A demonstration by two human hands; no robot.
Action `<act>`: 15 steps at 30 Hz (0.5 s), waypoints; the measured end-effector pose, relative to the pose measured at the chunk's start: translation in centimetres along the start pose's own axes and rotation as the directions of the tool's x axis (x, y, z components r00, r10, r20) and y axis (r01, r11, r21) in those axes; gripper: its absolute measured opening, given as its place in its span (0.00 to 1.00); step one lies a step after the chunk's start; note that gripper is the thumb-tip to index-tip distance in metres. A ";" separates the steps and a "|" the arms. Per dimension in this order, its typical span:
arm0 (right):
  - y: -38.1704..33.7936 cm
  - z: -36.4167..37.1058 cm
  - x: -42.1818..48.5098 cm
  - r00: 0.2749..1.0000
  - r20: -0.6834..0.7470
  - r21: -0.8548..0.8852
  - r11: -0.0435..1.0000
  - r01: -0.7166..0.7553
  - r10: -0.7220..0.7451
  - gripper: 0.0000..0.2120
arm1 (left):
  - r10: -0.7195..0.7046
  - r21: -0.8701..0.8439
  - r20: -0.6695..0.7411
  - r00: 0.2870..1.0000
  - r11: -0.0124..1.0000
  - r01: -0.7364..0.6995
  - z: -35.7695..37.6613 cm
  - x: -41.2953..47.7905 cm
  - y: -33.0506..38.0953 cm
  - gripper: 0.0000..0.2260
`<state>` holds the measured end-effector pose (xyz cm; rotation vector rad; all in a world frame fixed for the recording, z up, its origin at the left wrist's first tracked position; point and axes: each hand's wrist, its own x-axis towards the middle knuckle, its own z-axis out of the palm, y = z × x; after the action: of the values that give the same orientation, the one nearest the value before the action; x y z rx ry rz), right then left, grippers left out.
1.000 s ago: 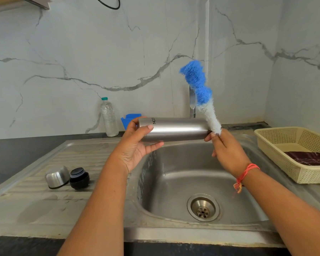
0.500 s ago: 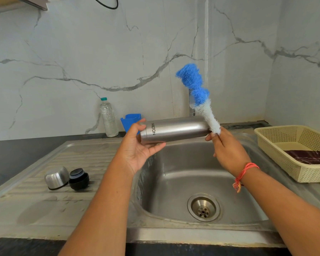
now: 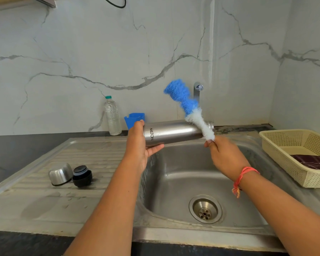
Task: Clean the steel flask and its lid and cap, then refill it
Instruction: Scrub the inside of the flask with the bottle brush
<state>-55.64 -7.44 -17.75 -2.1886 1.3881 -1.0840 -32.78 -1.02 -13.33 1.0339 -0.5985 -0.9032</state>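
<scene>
My left hand (image 3: 139, 143) grips the base end of the steel flask (image 3: 175, 133), which lies almost level above the sink basin (image 3: 183, 182) with its open neck pointing right. My right hand (image 3: 224, 156) holds the handle of a bottle brush (image 3: 189, 108) with blue and white bristles; the brush stands up and leans left, crossing in front of the flask's neck, outside the flask. The steel cap (image 3: 60, 174) and the black lid (image 3: 82, 176) lie side by side on the draining board (image 3: 44, 200) at the left.
A tap (image 3: 197, 91) rises behind the basin. A clear plastic water bottle (image 3: 112, 116) and a blue holder (image 3: 134, 119) stand at the wall. A cream plastic basket (image 3: 284, 154) with a dark cloth (image 3: 312, 160) sits right of the sink. The drain (image 3: 205, 210) is open.
The flask has turned so its printed name faces me and its neck has shifted right. The brush has tilted further left, its white part now crossing the neck.
</scene>
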 end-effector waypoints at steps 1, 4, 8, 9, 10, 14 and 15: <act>-0.3 0.1 -0.1 1.000 0.013 -0.027 1.000 -0.004 0.005 0.13 | 0.003 -0.036 -0.018 1.000 0.999 -0.004 -0.1 0.1 0.1 0.13; -1.3 0.1 -0.7 0.996 0.087 0.021 1.000 -0.018 0.017 0.11 | -0.029 -0.232 -0.063 0.998 0.973 0.013 -0.8 0.4 0.4 0.13; -2.2 0.6 -1.9 0.970 0.238 0.178 0.984 -0.001 -0.042 0.13 | -0.047 -0.444 -0.047 0.998 0.896 0.021 -1.5 0.7 1.0 0.11; -2.2 0.9 -2.1 0.959 0.272 0.168 0.985 0.032 -0.077 0.14 | -0.041 -0.470 -0.039 0.998 0.883 0.018 -1.5 0.7 1.1 0.10; -2.1 1.3 -2.2 0.945 0.310 0.141 0.988 0.066 -0.107 0.15 | -0.039 -0.489 -0.040 0.998 0.872 0.014 -1.6 0.7 1.1 0.09; -1.2 2.3 -2.0 0.889 0.440 0.129 0.988 0.079 -0.129 0.15 | -0.024 -0.551 -0.060 0.998 0.835 -0.013 -2.1 1.0 1.2 0.09; -1.0 2.4 -1.9 0.883 0.452 0.153 0.986 0.062 -0.125 0.16 | -0.018 -0.562 -0.062 0.998 0.827 -0.021 -2.2 1.1 1.2 0.10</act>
<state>-53.64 -5.60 -19.48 -2.2365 0.9773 -0.6006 -30.11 -0.65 -13.08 0.5202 -0.2443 -0.9623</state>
